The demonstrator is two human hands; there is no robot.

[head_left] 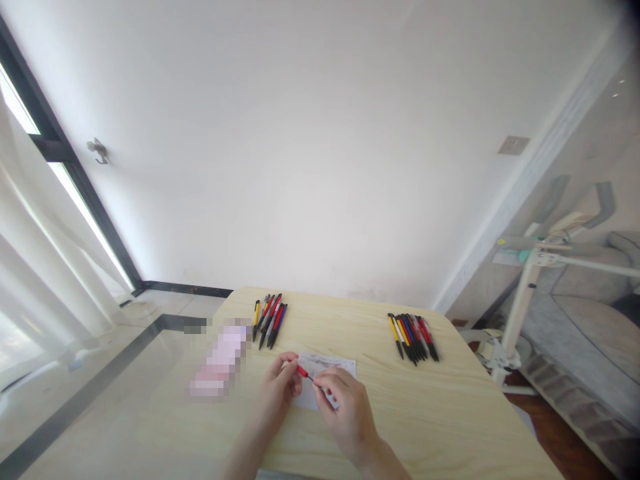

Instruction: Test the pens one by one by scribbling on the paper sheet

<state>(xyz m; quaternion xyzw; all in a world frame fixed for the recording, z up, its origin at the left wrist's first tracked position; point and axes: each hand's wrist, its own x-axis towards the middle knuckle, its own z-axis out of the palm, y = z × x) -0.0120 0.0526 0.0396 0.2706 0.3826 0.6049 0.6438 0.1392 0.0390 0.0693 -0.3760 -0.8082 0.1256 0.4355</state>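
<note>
A white wall (310, 147) rises beyond the far edge of my table (450, 413), whose wood-patterned top spreads in front of me. My right hand (350, 410) and left hand (281, 385) come in over the near edge and face each other, fingers bent inward. By the left edge lies a pinkish thing (220, 360), too pixelated to make out. Under my hands is a white paper (304, 398), printed toward its far side. One bunch of pens (413, 339) lies near the far right corner, another bunch (273, 323) near the far left; both mix red, yellow, blue and grey. Above the paper, my left fingers pinch a red pen (302, 371); my right fingertips pinch its thin dark end.
</note>
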